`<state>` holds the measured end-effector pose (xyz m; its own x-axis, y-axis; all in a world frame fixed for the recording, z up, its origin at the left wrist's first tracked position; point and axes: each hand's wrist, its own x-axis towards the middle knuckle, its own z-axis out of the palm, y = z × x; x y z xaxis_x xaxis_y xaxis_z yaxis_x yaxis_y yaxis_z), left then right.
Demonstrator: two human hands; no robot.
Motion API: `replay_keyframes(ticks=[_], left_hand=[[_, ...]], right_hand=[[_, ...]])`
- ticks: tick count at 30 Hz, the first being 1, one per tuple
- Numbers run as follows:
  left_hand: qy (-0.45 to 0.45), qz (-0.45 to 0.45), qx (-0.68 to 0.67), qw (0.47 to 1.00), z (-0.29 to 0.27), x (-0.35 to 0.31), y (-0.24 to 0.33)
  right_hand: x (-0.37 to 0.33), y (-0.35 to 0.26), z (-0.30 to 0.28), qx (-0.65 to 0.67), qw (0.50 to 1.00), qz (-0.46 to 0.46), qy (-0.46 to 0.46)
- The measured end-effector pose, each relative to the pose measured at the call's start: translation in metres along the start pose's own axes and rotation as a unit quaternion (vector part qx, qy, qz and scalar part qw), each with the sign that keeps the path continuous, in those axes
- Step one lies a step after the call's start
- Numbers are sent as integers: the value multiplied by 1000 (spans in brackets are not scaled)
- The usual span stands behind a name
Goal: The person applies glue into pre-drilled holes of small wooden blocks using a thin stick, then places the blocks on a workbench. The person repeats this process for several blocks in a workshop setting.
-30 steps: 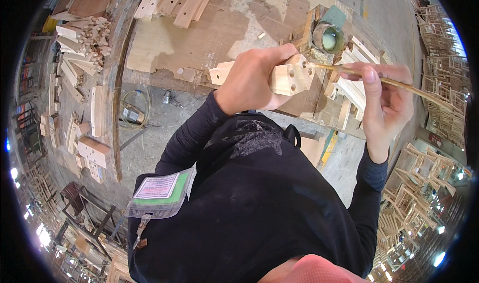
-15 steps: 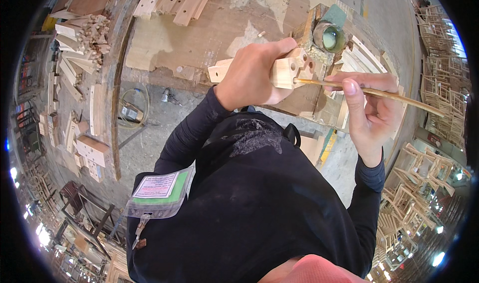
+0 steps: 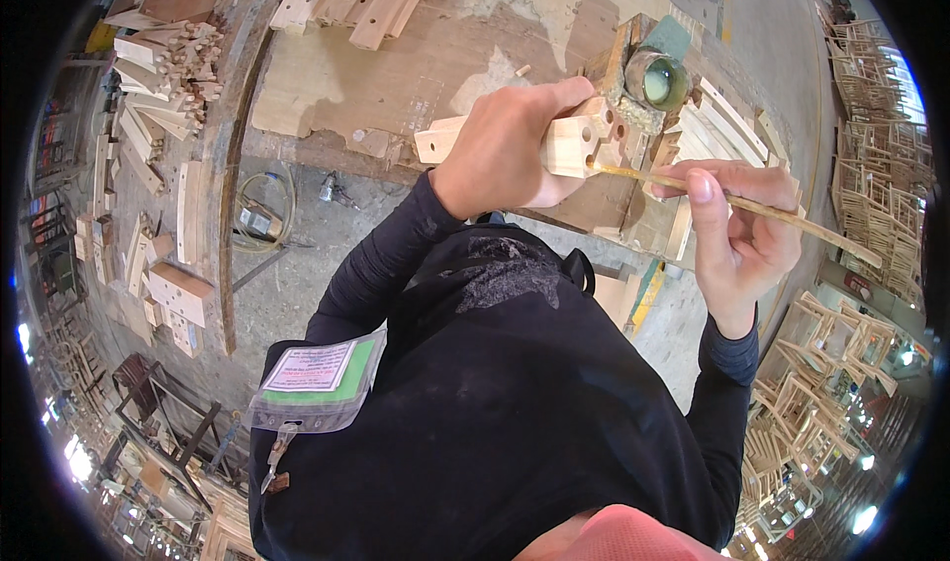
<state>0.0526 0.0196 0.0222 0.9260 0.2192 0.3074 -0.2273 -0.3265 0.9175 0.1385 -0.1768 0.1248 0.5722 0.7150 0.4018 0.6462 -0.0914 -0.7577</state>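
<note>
My left hand (image 3: 500, 150) is closed around several pale wooden pieces (image 3: 568, 147), held together above the bench. Round holes show in their ends, which face right. In my right hand (image 3: 737, 220) a thin wooden stick (image 3: 792, 221) is pinched between thumb and fingers. Its left tip meets a hole in the lowest piece's end; how deep it sits, I cannot tell. Just beyond the pieces, a round container (image 3: 656, 79) with pale liquid rests against a crusted wooden block (image 3: 612, 61). My left palm and the middle of the pieces are hidden behind the fingers.
Curved wooden slats (image 3: 361, 2) lie at the bench's far edge, and more slats (image 3: 727, 126) lie right of the container. A small peg (image 3: 522, 70) is on the bench (image 3: 327, 96). At left, another bench carries stacked wood (image 3: 163, 76). Chair frames (image 3: 831, 348) stand at right.
The stick's outer end has dipped slightly, with my right hand shifting a little. The wooden pieces have moved slightly right in view. Both hands keep their hold.
</note>
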Motion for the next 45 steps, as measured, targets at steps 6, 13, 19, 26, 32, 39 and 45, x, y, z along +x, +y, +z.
replay_keyframes(ticks=[6,13,19,26,32,39,45], left_hand=[[-10,-13,-1,1000,0,1,2],[3,20,23,1000,1,4,2],[-1,22,28,999,3,4,4],[4,27,26,999,1,3,5],[1,13,24,1000,-5,4,3],[-6,2,13,1000,-9,5,-2],[5,6,22,1000,-18,5,-5]], right_hand=[[2,-3,2,51,998,23,19],[10,-8,-3,42,999,12,29],[13,8,7,25,999,21,17],[19,2,15,113,991,61,32],[22,2,14,86,995,45,24],[27,-3,23,89,993,55,55],[25,0,27,50,997,41,32]])
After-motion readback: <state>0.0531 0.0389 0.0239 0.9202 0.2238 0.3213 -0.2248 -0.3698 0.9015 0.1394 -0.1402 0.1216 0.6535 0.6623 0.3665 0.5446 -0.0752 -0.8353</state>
